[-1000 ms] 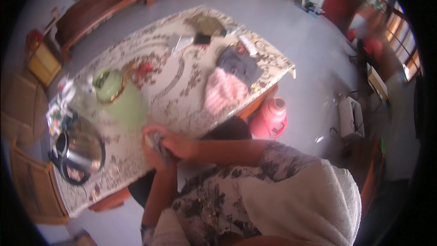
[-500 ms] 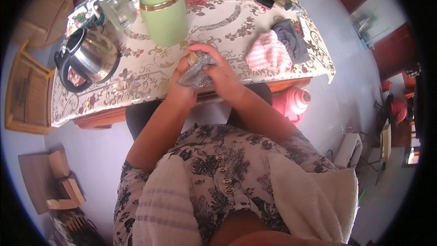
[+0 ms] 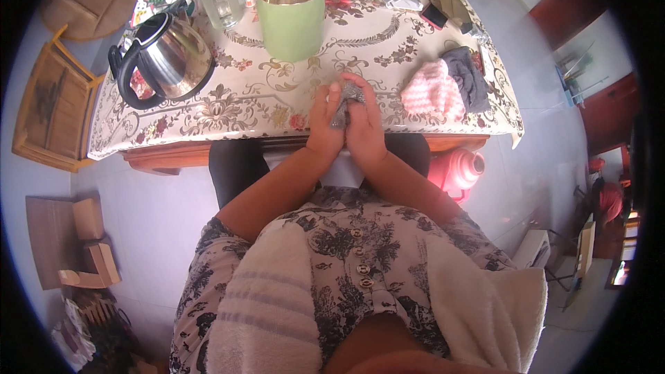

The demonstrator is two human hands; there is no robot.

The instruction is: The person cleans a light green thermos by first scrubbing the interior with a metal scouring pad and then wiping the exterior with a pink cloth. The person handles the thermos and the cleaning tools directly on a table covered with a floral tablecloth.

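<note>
Steel kettle (image 3: 176,62) stands near the left edge of the surface (image 3: 242,116), then green flask (image 3: 292,28). Over the near edge, left hand (image 3: 324,122) and right hand (image 3: 367,128) are pressed together around silver mesh (image 3: 352,93), gathered but not yet laid down; handling seems unfinished.

Hazy daylight brightens the tabletop (image 3: 242,121); beyond its right edge, a window (image 3: 618,273) burns white. Highlights streak the steel kettle (image 3: 179,55) near the left edge. Fine detail softens in the silvery mesh (image 3: 352,91) by the near edge. Fisheye distortion bows the right edge; black vignetting surrounds everything.
</note>
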